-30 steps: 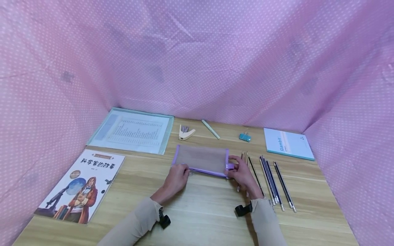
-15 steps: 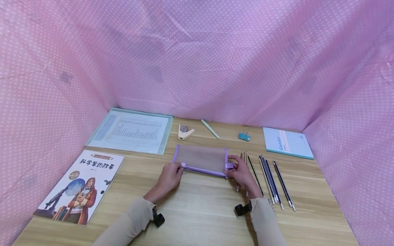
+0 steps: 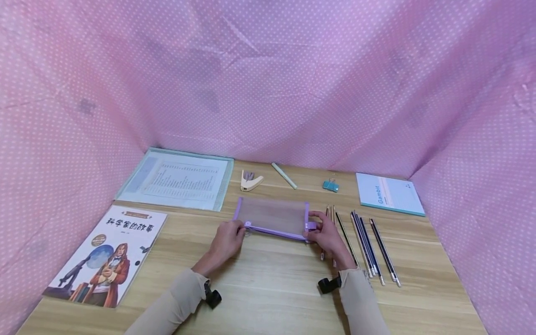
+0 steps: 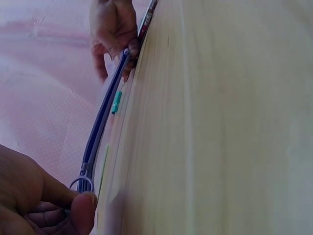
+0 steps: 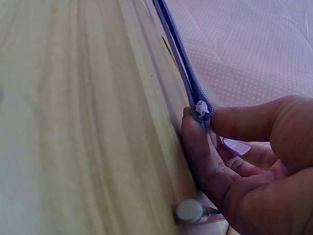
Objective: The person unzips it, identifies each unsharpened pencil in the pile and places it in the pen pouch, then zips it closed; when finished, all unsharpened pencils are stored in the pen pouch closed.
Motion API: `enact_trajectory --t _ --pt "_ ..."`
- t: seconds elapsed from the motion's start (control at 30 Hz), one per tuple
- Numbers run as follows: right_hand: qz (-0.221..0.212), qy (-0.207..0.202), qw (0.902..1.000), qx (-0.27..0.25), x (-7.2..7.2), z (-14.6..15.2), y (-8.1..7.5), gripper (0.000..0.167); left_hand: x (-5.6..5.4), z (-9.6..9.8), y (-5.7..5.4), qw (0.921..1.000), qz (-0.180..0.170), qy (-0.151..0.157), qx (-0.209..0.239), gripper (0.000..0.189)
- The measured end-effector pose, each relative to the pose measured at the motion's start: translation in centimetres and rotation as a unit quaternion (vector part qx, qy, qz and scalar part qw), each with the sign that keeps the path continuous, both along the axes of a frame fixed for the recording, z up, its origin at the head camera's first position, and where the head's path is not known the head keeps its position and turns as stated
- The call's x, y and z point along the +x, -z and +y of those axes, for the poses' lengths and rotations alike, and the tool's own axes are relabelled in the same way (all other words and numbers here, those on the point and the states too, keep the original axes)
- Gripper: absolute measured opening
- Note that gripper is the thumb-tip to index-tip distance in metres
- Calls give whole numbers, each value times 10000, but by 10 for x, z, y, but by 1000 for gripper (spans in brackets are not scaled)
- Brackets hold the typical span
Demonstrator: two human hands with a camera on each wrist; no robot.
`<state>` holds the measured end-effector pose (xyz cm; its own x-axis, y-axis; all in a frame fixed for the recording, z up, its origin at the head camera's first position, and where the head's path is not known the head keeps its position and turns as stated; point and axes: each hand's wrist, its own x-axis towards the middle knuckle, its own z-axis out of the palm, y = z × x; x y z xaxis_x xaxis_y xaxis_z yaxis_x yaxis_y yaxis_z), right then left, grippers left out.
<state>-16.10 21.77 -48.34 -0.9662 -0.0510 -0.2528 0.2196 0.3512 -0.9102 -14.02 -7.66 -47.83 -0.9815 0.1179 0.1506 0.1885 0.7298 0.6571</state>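
A mesh zipper pouch point(image 3: 274, 216) with purple edging lies mid-table, its zipper side facing me. My left hand point(image 3: 226, 239) pinches its near left corner, where the ring-shaped zipper pull point(image 4: 82, 183) shows right by the thumb. At the near right corner, my right hand point(image 3: 328, 235) grips the pouch's end between thumb and fingers. The zipper's two rows of teeth point(image 5: 188, 78) stand slightly apart in the right wrist view. A small purple tab point(image 5: 235, 146) sits among the right fingers. Several pencils point(image 3: 366, 244) lie beside and partly under the right hand and wrist.
Behind the pouch are a cream stapler point(image 3: 251, 181), a pale green pen point(image 3: 284, 175) and a teal binder clip point(image 3: 331, 185). A notebook point(image 3: 391, 193) lies far right. On the left are a clear document folder point(image 3: 176, 179) and a picture book point(image 3: 104, 256). Pink dotted cloth encloses the table.
My left hand has slid left along the zipper edge to the pouch's left corner, with the zipper pull beside it. The right hand keeps its grip on the right end.
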Motion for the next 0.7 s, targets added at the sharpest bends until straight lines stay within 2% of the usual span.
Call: enact_trajectory --t 0.37,0.53,0.7 --pt "-26 -3 9998 -214 1 0 -1 67 -1 -14 0 9998 0 -167 -99 8" --pt "-6 7 9998 -211 1 0 0 67 -2 -20 1 9998 -93 -105 -145 8" --pt "-31 24 9998 -183 0 0 1 67 -3 -27 1 9996 -147 -227 -127 8"
